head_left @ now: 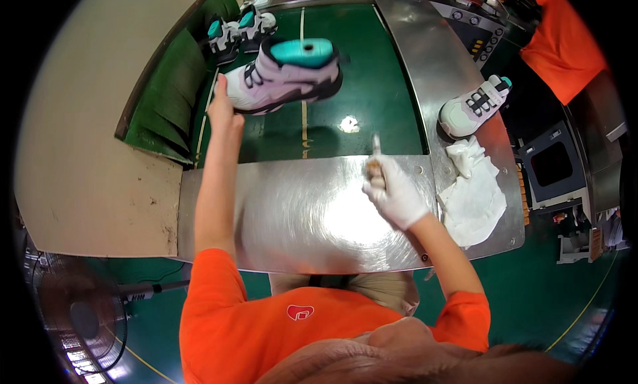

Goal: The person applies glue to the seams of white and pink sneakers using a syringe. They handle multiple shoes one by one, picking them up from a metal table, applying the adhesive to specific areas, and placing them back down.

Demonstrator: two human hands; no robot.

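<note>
My bare left hand [226,108] grips a pale lilac and white sneaker [286,81] by its toe, over the green conveyor belt. The shoe has a dark sole, black lacing and a teal shoe last or insert in its opening. My right hand [397,192], in a white glove, is closed around a thin tool [376,144] with a pale, narrow tip that points away from me. Its exact kind is blurred, and most of the handle is hidden by my fingers. This hand is over the near metal ledge, apart from the sneaker.
Two similar shoes [240,33] stand at the far left of the belt, beside green flaps [166,91]. On the metal edge at right are another sneaker [473,108] and a white cloth [473,201]. A co-worker's orange sleeve [565,48] shows at far right. A fan [83,317] stands lower left.
</note>
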